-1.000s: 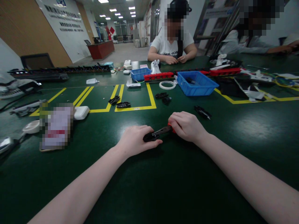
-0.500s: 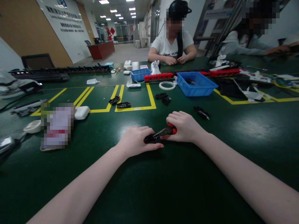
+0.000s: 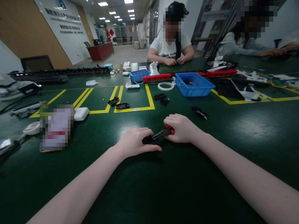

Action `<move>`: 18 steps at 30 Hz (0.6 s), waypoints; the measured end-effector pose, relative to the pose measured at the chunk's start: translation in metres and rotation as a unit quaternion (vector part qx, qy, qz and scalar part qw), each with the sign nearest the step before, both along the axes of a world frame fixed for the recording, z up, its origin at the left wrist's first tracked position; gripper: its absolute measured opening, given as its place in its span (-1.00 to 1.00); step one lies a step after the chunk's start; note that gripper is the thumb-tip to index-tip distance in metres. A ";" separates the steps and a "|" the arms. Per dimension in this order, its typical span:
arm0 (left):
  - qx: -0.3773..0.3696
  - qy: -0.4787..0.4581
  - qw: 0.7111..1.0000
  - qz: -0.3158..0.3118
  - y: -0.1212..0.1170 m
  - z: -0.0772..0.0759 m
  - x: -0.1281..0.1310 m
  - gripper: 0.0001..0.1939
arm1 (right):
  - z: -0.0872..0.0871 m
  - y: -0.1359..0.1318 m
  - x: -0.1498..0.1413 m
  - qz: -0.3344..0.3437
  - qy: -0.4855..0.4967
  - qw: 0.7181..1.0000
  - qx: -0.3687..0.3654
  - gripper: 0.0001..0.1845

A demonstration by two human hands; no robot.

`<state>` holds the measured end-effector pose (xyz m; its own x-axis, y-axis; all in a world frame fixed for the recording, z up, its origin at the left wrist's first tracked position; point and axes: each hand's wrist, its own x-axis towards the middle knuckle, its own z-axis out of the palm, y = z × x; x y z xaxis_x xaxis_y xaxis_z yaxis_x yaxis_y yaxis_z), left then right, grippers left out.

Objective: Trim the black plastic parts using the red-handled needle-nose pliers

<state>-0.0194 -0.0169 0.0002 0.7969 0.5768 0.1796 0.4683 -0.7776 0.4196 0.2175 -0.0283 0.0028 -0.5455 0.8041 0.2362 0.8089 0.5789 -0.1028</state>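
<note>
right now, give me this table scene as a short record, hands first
left hand: holds small black oblong part
right hand: grips red-handled long-nosed metal pliers
contact: pliers' nose at held part; exact bite too small to tell
surface: dark green table with yellow tape lines
beyond right hand: another black oblong part
farther back: large blue rectangular plastic bin, flat white ring beside it
across table: person in white shirt

Red-handled pliers (image 3: 163, 133) slant nose-down at a small black part (image 3: 148, 140).
</note>
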 end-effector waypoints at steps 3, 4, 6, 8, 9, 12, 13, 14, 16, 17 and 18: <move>0.010 -0.012 1.000 0.001 0.000 0.000 0.000 -0.52 | 0.001 -0.001 -0.001 0.001 -0.004 1.000 -0.011 -0.77; 0.013 -0.014 1.000 0.002 -0.001 0.000 0.000 -0.52 | 0.001 -0.001 -0.002 0.002 -0.005 1.000 -0.014 -0.76; 0.016 -0.015 1.000 0.002 -0.001 0.000 -0.001 -0.53 | 0.002 -0.002 -0.002 0.002 -0.007 1.000 -0.019 -0.75; 0.021 -0.011 1.000 0.001 -0.001 0.000 -0.001 -0.53 | 0.002 -0.003 -0.003 0.000 -0.010 1.000 -0.023 -0.74; 0.024 -0.006 1.000 0.001 -0.001 0.001 -0.001 -0.53 | 0.002 -0.003 -0.003 -0.001 -0.011 1.000 -0.025 -0.74; 0.035 0.011 0.999 -0.001 -0.001 0.001 -0.001 -0.51 | 0.003 -0.004 -0.003 -0.008 -0.014 1.000 -0.027 -0.73; 0.037 0.016 0.999 0.000 0.000 0.002 -0.002 -0.52 | 0.003 -0.003 -0.003 -0.013 -0.015 0.999 -0.027 -0.73; 0.038 0.019 0.999 0.003 0.000 0.002 -0.002 -0.52 | 0.003 -0.003 -0.002 -0.019 -0.015 0.999 -0.026 -0.73; 0.036 0.021 0.999 0.013 0.001 0.003 -0.003 -0.56 | 0.004 -0.002 0.000 -0.034 -0.015 0.999 -0.024 -0.74; 0.035 0.019 0.999 0.020 0.001 0.003 -0.003 -0.57 | 0.004 -0.001 0.002 -0.042 -0.016 0.999 -0.023 -0.75; 0.034 0.017 0.999 0.028 0.001 0.003 -0.003 -0.59 | 0.003 0.000 0.003 -0.049 -0.016 0.998 -0.022 -0.75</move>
